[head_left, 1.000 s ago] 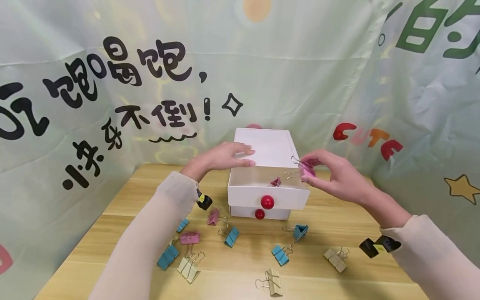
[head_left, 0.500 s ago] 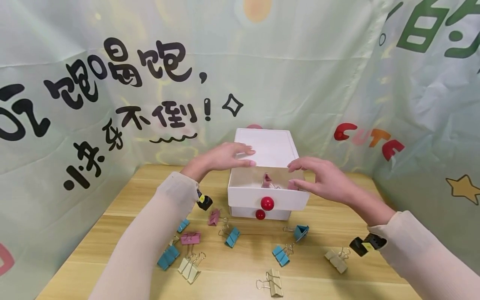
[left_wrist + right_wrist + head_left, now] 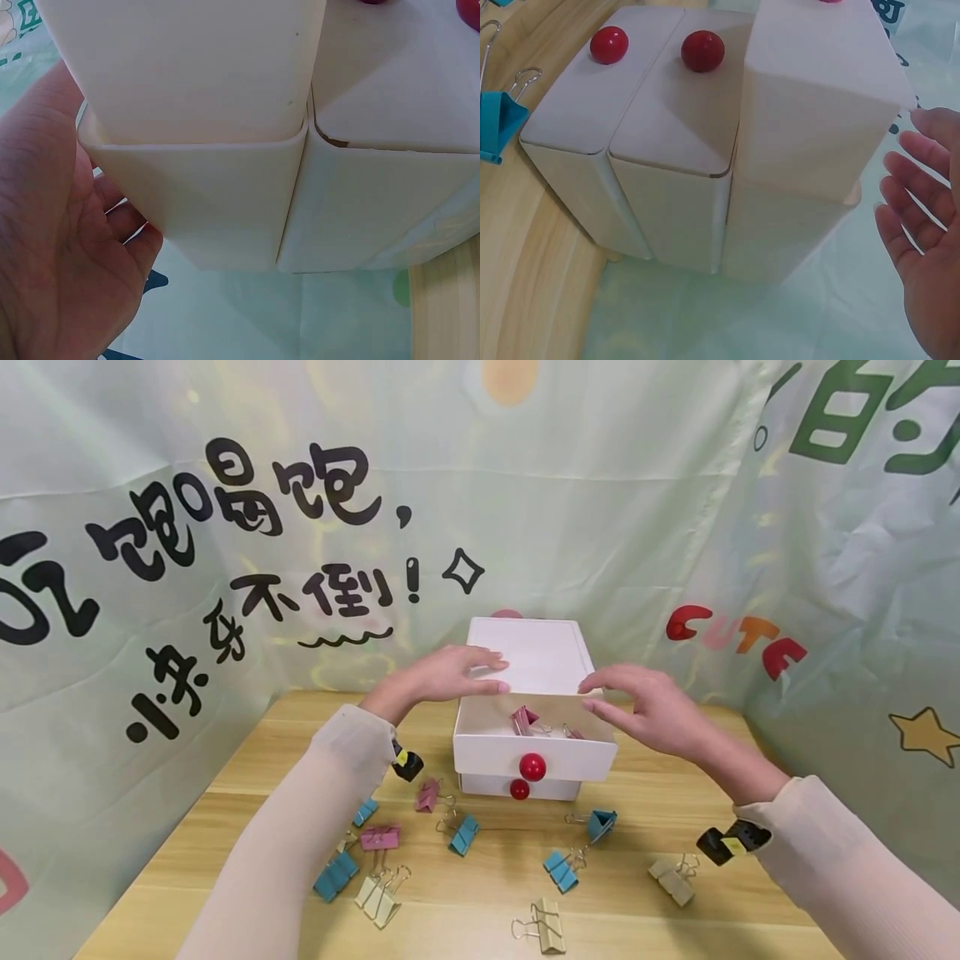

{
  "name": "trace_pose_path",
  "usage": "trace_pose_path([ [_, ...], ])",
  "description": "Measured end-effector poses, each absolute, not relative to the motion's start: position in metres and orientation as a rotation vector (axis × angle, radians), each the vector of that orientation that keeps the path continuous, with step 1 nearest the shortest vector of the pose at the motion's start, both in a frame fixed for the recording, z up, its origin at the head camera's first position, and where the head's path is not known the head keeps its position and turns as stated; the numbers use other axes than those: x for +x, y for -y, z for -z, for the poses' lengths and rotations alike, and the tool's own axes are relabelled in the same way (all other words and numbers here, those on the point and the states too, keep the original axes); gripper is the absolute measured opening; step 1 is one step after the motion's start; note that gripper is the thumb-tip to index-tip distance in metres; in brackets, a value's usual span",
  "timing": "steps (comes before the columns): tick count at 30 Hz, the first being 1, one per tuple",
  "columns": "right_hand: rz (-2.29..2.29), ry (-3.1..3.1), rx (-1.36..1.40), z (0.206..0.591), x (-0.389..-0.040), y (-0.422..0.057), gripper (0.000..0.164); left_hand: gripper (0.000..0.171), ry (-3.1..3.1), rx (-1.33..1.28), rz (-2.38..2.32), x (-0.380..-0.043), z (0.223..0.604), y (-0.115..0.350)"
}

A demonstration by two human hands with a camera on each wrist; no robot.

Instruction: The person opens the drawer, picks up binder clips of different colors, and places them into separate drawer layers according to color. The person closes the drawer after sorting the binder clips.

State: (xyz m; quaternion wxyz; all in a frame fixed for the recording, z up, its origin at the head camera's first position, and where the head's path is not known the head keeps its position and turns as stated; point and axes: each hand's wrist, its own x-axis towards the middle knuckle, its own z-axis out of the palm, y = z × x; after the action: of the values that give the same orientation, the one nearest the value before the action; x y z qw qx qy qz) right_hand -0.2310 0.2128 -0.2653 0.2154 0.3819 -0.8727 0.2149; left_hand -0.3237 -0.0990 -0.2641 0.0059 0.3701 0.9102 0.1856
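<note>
A white drawer box [image 3: 531, 652] with red knobs stands on the table, its top drawer [image 3: 487, 758] pulled out. Inside the drawer lie a pink binder clip [image 3: 524, 720] and a second, partly hidden one [image 3: 572, 732]. My left hand [image 3: 442, 673] rests on the left of the box top with its fingers extended. In the left wrist view, the left hand [image 3: 67, 217] lies along the box's side. Over the drawer's right edge is my right hand [image 3: 648, 702], loosely bent and holding nothing. In the right wrist view, that hand's fingers [image 3: 922, 191] are spread beside the drawer.
Several binder clips lie on the wooden table [image 3: 247, 793] in front of the box: blue [image 3: 464, 835], pink [image 3: 380, 837] and cream [image 3: 551, 927]. One cream clip [image 3: 672, 880] sits farther right. A printed cloth backdrop [image 3: 585, 527] hangs behind.
My right hand has let go of a pink binder clip, which is now in the drawer. That hand has shifted slightly left, and the left hand has stayed on the box.
</note>
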Motion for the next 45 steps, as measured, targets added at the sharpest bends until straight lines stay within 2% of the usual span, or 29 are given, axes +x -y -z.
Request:
trace_pose_path([
  [10, -0.643, 2.425, 0.995, 0.266, -0.245, -0.218, 0.019, 0.065, -2.839, 1.152, -0.592, -0.325, 0.266, 0.099],
  [21, -0.695, 2.54, 0.905, 0.271, -0.265, -0.222, 0.034, 0.065, -2.835, 1.156, -0.59, -0.325, 0.267, 0.099],
  [32, -0.69, 2.687, 0.96, 0.271, -0.283, -0.218, 0.049, 0.063, -2.851, 1.148, -0.574, -0.326, 0.266, 0.099],
  [45, -0.644, 2.793, 1.039, 0.272, -0.297, -0.21, 0.053, 0.063, -2.849, 1.151, -0.578, -0.326, 0.266, 0.1],
])
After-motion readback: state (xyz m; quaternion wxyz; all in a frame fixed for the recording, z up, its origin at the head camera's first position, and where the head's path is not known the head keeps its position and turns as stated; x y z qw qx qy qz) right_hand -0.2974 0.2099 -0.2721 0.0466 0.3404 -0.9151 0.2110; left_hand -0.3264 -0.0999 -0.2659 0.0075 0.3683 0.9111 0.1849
